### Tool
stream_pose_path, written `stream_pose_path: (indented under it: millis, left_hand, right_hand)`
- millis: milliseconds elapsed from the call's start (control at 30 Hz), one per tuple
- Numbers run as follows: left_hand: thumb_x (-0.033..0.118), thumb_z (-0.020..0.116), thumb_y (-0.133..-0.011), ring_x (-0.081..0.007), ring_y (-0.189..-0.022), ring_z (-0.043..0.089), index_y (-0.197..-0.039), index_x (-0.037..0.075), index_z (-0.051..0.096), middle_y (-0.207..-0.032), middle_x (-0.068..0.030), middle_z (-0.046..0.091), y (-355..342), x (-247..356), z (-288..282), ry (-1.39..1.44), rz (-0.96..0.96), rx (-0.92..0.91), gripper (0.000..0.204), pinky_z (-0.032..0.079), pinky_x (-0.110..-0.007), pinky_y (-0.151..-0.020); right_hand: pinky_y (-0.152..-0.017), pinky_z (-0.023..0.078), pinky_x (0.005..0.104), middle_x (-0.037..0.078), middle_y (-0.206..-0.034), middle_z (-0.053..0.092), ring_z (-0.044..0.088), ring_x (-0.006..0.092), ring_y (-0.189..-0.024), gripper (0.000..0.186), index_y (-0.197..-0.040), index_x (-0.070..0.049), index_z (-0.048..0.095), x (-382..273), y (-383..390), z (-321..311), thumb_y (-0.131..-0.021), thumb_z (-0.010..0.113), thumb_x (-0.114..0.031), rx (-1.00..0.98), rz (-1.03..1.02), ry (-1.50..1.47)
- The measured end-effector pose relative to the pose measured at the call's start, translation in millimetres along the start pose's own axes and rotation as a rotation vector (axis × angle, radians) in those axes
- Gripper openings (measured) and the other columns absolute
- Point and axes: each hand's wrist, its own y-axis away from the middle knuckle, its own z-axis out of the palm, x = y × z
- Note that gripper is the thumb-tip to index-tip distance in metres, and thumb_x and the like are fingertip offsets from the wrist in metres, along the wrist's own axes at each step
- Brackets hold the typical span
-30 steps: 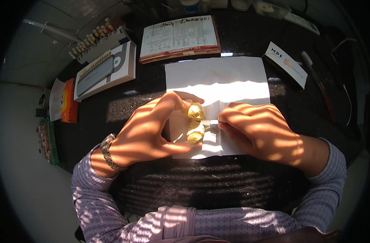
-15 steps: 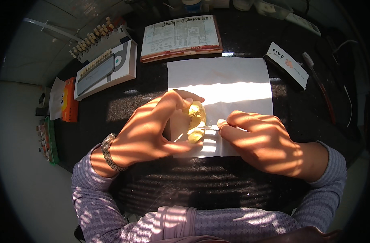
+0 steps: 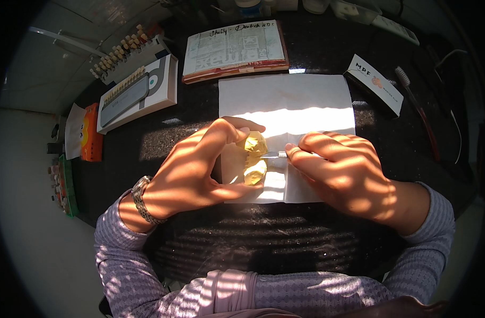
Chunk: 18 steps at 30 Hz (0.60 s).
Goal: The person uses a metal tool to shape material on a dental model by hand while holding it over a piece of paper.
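Note:
My left hand (image 3: pixel 195 161) holds a yellow dental cast (image 3: pixel 255 171), its thumb at the near end and its fingers at the far end. The palm side of the cast is hidden. My right hand (image 3: pixel 346 172) is closed round the handle of a small knife (image 3: pixel 274 155) with a short silvery blade. The blade points left, and its tip meets the middle of the cast, between the two rounded ends. Both hands are above a white sheet of paper (image 3: pixel 306 90) lying on the dark speckled table, with bands of sunlight across them.
Behind the paper lies a thick ledger book (image 3: pixel 234 50). Tooth shade guides (image 3: pixel 127 95) and an orange box (image 3: pixel 92 132) stand at the left, above a green basket (image 3: pixel 68 185). At the right are a white-topped box (image 3: pixel 374 85) and a toothbrush (image 3: pixel 414 100).
My right hand and the knife have moved away from me, so the blade tip has gone from the near part of the cast to its middle. My left hand keeps its hold.

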Motion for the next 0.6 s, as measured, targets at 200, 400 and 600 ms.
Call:
stream_pose_path:
  millis: [200, 400, 600]
  left_hand:
    - [0.015, 0.090, -0.067, -0.0331, -0.106, 0.068, -0.108, 0.001, 0.048, -0.122, -0.0205, 0.064, 2.0, -1.8, 0.3, 0.074, -0.022, 0.026, 0.061, 0.058, -0.039, -0.089]
    - [0.017, 0.095, -0.065, -0.0346, -0.118, 0.064, -0.107, 0.005, 0.041, -0.122, -0.0246, 0.064, -1.6, 1.4, -2.5, -0.014, -0.011, -0.044, 0.069, 0.053, -0.044, -0.101]
    - [0.019, 0.095, -0.064, -0.0325, -0.117, 0.065, -0.115, 0.006, 0.047, -0.124, -0.0208, 0.065, -0.7, 1.0, -2.5, -0.053, 0.034, -0.041, 0.072, 0.053, -0.042, -0.098]
  right_hand:
    - [-0.059, 0.058, 0.0312, 0.013, -0.083, 0.067, 0.070, 0.0239, -0.068, 0.019, -0.092, 0.002, 0.070, 0.1, 1.7, -1.2, -0.075, 0.077, -0.002, -0.017, -0.037, 0.032]
    - [-0.073, 0.050, 0.0376, 0.005, -0.085, 0.068, 0.069, 0.0180, -0.074, 0.022, -0.095, -0.008, 0.074, -4.5, 1.2, -3.8, -0.074, 0.078, -0.012, -0.020, 0.036, 0.245]
    - [-0.091, 0.031, 0.0470, -0.001, -0.090, 0.069, 0.066, 0.0149, -0.080, 0.021, -0.096, -0.022, 0.075, -9.5, -3.8, -7.1, -0.075, 0.075, -0.025, 0.001, 0.001, 0.484]
